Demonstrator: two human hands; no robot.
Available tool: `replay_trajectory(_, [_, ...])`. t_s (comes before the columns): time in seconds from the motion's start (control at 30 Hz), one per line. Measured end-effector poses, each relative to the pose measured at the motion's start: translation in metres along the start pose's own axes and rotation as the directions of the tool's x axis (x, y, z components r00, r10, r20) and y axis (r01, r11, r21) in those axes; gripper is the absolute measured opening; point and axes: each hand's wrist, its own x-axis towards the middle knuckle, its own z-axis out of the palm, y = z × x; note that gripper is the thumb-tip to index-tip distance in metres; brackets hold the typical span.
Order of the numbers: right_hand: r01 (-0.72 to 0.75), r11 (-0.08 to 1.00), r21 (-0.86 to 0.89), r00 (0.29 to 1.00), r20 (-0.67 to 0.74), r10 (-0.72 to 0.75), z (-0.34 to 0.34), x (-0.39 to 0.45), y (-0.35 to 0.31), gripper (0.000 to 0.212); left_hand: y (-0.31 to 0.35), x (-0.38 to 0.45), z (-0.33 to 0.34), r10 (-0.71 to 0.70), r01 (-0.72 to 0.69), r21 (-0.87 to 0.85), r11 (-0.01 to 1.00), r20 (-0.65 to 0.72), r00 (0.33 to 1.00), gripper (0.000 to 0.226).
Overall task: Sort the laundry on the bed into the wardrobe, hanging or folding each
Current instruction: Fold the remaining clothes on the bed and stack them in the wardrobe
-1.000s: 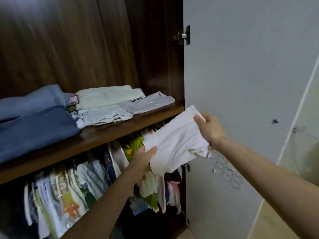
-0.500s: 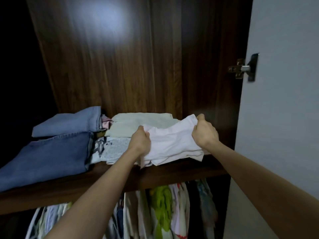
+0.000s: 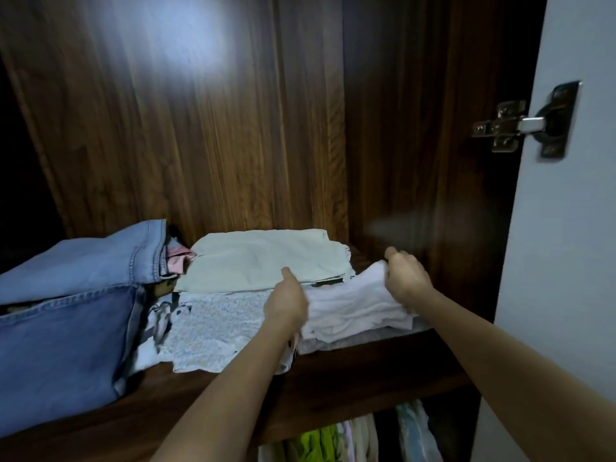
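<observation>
A folded white garment (image 3: 353, 306) lies on the dark wooden wardrobe shelf (image 3: 350, 375), on top of a pale patterned piece (image 3: 216, 325). My left hand (image 3: 286, 301) grips its left edge with curled fingers. My right hand (image 3: 405, 278) grips its far right corner, fingers curled round the cloth. Both arms reach in from below.
Folded blue jeans (image 3: 66, 315) fill the shelf's left side. A pale cream folded garment (image 3: 270, 261) sits behind the hands. Several clothes (image 3: 353, 438) hang under the shelf. The white wardrobe door (image 3: 566, 228) with its metal hinge (image 3: 520, 125) stands open on the right.
Both hands brought the white garment up from below shelf height and laid it flat on the shelf's right side. The view moved closer to the shelf.
</observation>
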Motion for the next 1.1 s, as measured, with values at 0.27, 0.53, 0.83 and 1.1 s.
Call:
replay_trajectory(0.27, [0.265,0.963,0.04,0.962,0.061,-0.267,0.02,-0.01,-0.003,0.06,0.016,-0.003,0.017,0.343,-0.339,0.159,0.927,0.003,0.939,0.049])
replay_trajectory(0.53, [0.289,0.952,-0.099,0.896,0.379,-0.232,0.042,-0.03,0.008,0.065,-0.002,-0.01,0.047,0.158,-0.249,0.282,0.927,0.308,0.938,0.075])
replay_trajectory(0.83, [0.25,0.968,-0.025,0.952,0.188,-0.241,0.028,-0.037,0.002,0.044,0.0,-0.034,0.003,0.246,-0.249,0.275,0.929,0.046,0.968,0.043])
replay_trajectory(1.1, [0.543,0.734,0.407,0.83,-0.129,-0.543,-0.012,-0.114,-0.116,0.019,-0.075,-0.169,-0.096,0.085,0.012,0.311,0.95,-0.297,0.951,0.021])
